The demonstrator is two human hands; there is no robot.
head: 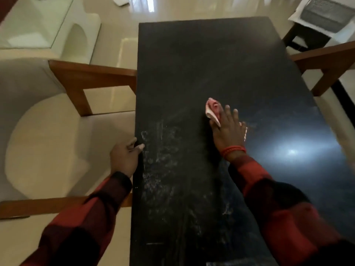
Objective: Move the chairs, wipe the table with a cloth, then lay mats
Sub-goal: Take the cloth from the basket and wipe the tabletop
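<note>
A long black table (201,60) runs away from me, its near half streaked with pale smears. My right hand (228,129) lies flat on the tabletop near the middle and presses a crumpled pink cloth (212,109) under its fingers. My left hand (125,157) grips the table's left edge, thumb on top. A chair with wooden arms and a cream seat (57,143) stands against the left side of the table. Another wooden chair arm (326,58) touches the right edge further back.
A white glass-topped low table (38,25) stands on the glossy cream floor at the back left. At the back right a dark stool (305,38) carries a grey basket (326,14) on white paper. A lamp glare shows on the tabletop's right side.
</note>
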